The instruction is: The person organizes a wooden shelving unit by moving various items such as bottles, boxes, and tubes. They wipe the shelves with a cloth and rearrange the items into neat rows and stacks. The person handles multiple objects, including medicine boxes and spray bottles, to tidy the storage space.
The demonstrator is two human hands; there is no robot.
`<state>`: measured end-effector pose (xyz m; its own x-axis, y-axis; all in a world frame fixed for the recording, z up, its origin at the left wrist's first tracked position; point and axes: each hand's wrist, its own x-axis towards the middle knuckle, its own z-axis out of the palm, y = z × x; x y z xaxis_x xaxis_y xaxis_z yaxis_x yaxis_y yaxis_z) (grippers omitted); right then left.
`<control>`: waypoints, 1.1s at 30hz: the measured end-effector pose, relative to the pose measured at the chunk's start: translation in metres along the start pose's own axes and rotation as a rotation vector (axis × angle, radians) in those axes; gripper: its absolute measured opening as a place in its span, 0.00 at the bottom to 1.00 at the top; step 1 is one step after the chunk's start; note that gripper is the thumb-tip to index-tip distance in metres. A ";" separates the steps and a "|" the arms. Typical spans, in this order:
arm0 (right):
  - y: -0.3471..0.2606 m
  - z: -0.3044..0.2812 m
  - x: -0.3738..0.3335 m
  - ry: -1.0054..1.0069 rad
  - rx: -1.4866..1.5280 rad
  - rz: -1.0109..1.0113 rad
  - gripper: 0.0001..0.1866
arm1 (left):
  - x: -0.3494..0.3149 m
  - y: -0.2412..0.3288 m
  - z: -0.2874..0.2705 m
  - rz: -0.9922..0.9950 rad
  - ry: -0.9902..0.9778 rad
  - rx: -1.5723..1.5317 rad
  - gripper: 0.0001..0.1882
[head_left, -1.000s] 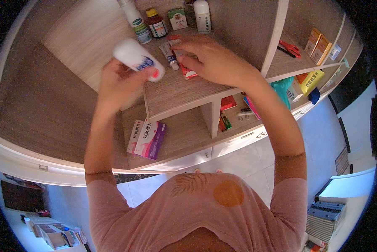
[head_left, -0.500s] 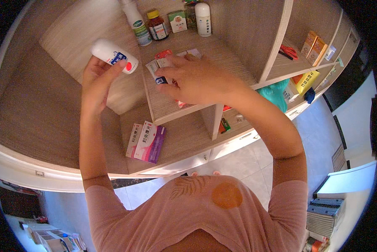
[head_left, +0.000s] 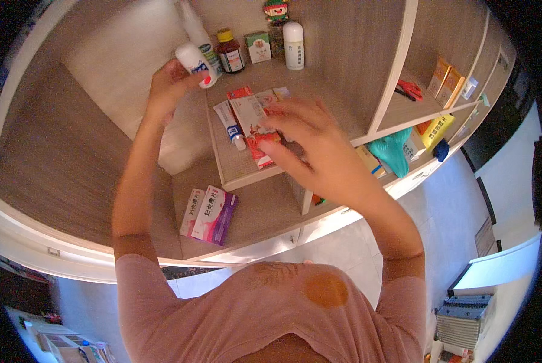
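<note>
My left hand [head_left: 167, 91] is closed around a white plastic bottle [head_left: 191, 58] with a blue label and a red dot. It holds the bottle tilted, just in front of the tall white-and-green bottle [head_left: 209, 55]. Over the raised shelf, my right hand [head_left: 313, 145] has its fingers spread and slightly blurred, with nothing in them. Beneath and left of its fingertips lies a flat red-and-white packet [head_left: 246, 112]. Beside that packet is a white tube [head_left: 227, 118] with a blue band and pale cap. Smaller pale packs [head_left: 269, 97] lie behind, partly covered.
At the back stand a brown yellow-capped bottle [head_left: 231, 57], a green-and-white box [head_left: 259, 47] and a white roll-on bottle [head_left: 294, 48]. Two pink-purple boxes [head_left: 210, 213] lean in the lower compartment. Right-hand compartments hold orange boxes [head_left: 450, 88] and a teal bag [head_left: 392, 152].
My left hand has carried the white bottle rightward, close to the tall bottle. My right hand has drawn back to the right and spread its fingers, uncovering the tube and the red-and-white packet.
</note>
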<state>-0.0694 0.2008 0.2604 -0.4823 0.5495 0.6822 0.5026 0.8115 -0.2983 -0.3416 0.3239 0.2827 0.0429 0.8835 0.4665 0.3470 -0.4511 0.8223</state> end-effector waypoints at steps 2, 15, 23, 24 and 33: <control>-0.004 -0.015 -0.020 -0.017 0.112 0.048 0.14 | 0.004 -0.025 -0.008 -0.011 0.075 -0.033 0.17; -0.001 -0.039 -0.139 0.091 0.505 0.438 0.07 | 0.009 -0.045 0.011 -0.042 0.061 0.021 0.21; 0.003 -0.038 -0.156 0.076 0.575 0.521 0.09 | 0.012 -0.062 0.009 -0.026 0.013 -0.041 0.34; 0.004 -0.037 -0.156 0.074 0.581 0.525 0.09 | 0.011 -0.062 0.009 -0.029 0.002 -0.043 0.35; 0.007 -0.036 -0.164 0.091 0.624 0.540 0.08 | -0.001 -0.061 0.004 -0.025 0.111 -0.297 0.21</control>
<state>0.0387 0.1095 0.1707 -0.2153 0.8984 0.3827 0.1447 0.4169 -0.8974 -0.3588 0.3507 0.2307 -0.0703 0.8829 0.4643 0.0571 -0.4611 0.8855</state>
